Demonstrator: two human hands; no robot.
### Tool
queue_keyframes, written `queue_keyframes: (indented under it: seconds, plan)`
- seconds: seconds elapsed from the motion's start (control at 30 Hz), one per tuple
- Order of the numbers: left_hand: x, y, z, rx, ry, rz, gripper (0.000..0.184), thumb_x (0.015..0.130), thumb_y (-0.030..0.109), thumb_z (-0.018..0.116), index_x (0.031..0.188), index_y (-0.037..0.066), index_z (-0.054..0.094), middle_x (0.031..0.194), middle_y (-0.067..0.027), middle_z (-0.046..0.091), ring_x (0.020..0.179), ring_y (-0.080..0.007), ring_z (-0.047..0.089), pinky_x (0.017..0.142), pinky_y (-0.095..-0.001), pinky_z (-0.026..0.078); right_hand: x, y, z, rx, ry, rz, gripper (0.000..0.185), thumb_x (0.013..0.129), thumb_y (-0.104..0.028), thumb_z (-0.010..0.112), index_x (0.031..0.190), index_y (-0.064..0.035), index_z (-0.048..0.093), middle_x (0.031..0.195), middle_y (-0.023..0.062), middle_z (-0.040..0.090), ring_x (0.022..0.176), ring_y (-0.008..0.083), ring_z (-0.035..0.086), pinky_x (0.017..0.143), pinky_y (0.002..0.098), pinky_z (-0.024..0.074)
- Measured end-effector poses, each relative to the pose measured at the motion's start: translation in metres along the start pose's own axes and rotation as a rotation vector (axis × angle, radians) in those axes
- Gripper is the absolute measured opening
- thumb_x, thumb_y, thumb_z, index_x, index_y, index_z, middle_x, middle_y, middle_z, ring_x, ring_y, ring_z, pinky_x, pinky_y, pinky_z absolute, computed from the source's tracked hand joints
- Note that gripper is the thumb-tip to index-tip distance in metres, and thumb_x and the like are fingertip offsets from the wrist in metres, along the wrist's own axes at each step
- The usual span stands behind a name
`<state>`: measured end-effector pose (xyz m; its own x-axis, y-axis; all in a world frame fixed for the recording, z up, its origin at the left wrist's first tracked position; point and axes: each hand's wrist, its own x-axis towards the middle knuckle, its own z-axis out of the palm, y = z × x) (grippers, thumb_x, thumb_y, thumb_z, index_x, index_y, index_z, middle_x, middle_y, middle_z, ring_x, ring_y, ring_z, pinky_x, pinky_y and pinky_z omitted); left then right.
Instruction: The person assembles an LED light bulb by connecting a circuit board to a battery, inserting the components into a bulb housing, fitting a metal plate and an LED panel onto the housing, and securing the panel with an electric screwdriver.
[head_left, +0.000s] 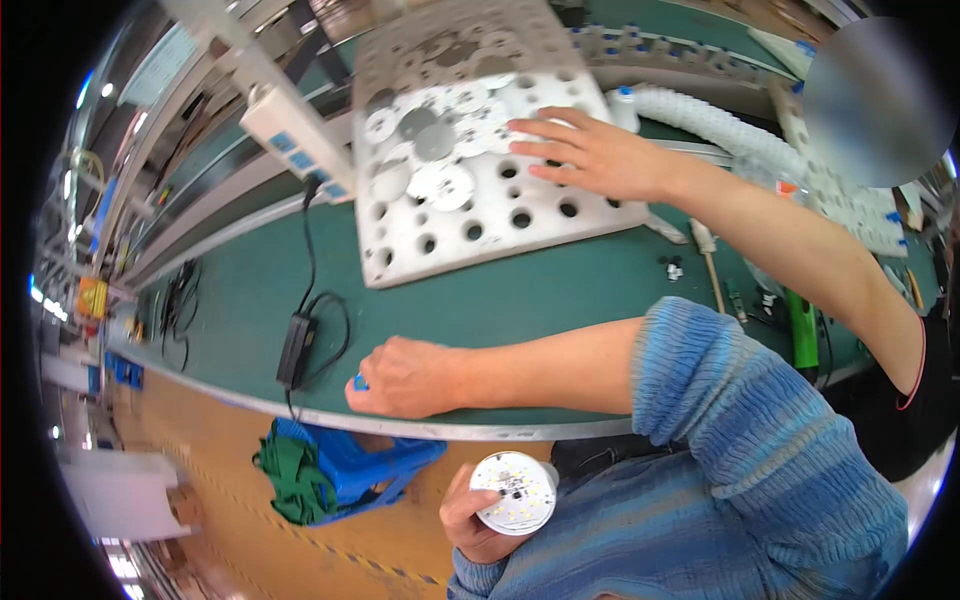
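My left hand (470,518) holds a round white LED lamp (514,492), its flat face with small yellow chips turned up and the thumb on that face. Above it, my right hand (405,378) is closed near the front edge of the green table (430,315). A small blue piece (361,382) shows at its fingers; what the hand holds is mostly hidden. Farther back lies a white foam tray (400,262) with rows of holes, bearing several round white and grey discs (442,186).
A co-worker's hand (595,155) reaches over the tray from the right. A black adapter (296,350) with cable lies at left, a power strip (290,135) behind it. A screwdriver (704,240) and green-handled tool (802,330) lie right. A blue stool (365,465) stands below.
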<state>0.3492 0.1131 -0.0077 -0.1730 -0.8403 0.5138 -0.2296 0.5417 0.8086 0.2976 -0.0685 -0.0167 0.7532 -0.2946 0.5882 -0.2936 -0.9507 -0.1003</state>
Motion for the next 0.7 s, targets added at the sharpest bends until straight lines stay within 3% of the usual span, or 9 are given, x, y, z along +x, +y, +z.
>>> queue_keyframes:
  seconds: [0.23, 0.27, 0.37, 0.5, 0.6, 0.7]
  plan:
    - [0.024, -0.009, 0.017, -0.052, 0.026, -0.001, 0.066, 0.058, 0.0, 0.078, 0.107, 0.013, 0.036, 0.1, -0.0182, 0.058, 0.091, -0.0267, 0.061, 0.082, -0.0381, 0.051, -0.004, 0.033, -0.039, 0.16, -0.02, -0.032, 0.026, 0.078, -0.024, 0.064, 0.084, -0.0013, 0.051, 0.06, 0.0142, 0.057, 0.058, 0.0322, 0.063, 0.048, 0.042, 0.0476]
    - [0.024, -0.012, 0.022, -0.078, 0.045, 0.001, 0.064, 0.057, -0.004, 0.073, 0.106, 0.014, 0.035, 0.101, -0.0177, 0.058, 0.092, -0.0269, 0.061, 0.084, -0.0387, 0.051, -0.006, 0.037, -0.044, 0.179, 0.008, 0.051, 0.033, 0.075, -0.027, 0.069, 0.077, -0.002, 0.048, 0.059, 0.0148, 0.057, 0.058, 0.0341, 0.063, 0.049, 0.0424, 0.048]
    - [0.039, -0.015, 0.033, -0.123, 0.038, 0.04, 0.064, 0.057, -0.006, 0.072, 0.106, 0.013, 0.036, 0.1, -0.0164, 0.058, 0.092, -0.0279, 0.06, 0.084, -0.0402, 0.051, -0.02, 0.045, -0.101, 0.091, 0.036, 0.168, 0.034, 0.075, -0.031, 0.068, 0.08, -0.0032, 0.05, 0.058, 0.0131, 0.057, 0.056, 0.0322, 0.062, 0.048, 0.0413, 0.0472]
    - [0.056, -0.027, 0.051, -0.27, -0.11, 0.064, 0.065, 0.055, -0.01, 0.069, 0.107, 0.013, 0.038, 0.1, -0.0152, 0.056, 0.09, -0.029, 0.06, 0.083, -0.0416, 0.051, -0.083, 0.057, -0.21, -0.372, 0.178, 0.387, 0.038, 0.076, -0.038, 0.065, 0.09, -0.0058, 0.051, 0.062, 0.0098, 0.059, 0.053, 0.0272, 0.061, 0.045, 0.0381, 0.0456]
    - [0.072, -0.002, 0.073, -0.198, -0.316, 0.037, 0.057, 0.072, 0.024, 0.072, 0.118, 0.006, 0.043, 0.115, -0.0163, 0.053, 0.09, -0.0292, 0.062, 0.081, -0.0399, 0.052, -0.169, 0.064, -0.294, -0.542, 0.185, 0.744, 0.04, 0.078, -0.039, 0.064, 0.098, -0.0061, 0.053, 0.069, 0.0101, 0.062, 0.063, 0.0304, 0.064, 0.052, 0.0414, 0.0487]
    - [0.091, -0.003, 0.098, -0.394, -0.39, 0.206, 0.062, 0.06, 0.003, 0.076, 0.108, 0.012, 0.037, 0.103, -0.0154, 0.053, 0.093, -0.0307, 0.059, 0.084, -0.0437, 0.049, -0.268, 0.038, -0.377, -0.903, 0.16, 0.725, 0.024, 0.076, -0.027, 0.061, 0.083, -0.0063, 0.051, 0.069, 0.0094, 0.059, 0.068, 0.0278, 0.061, 0.058, 0.0378, 0.0486]
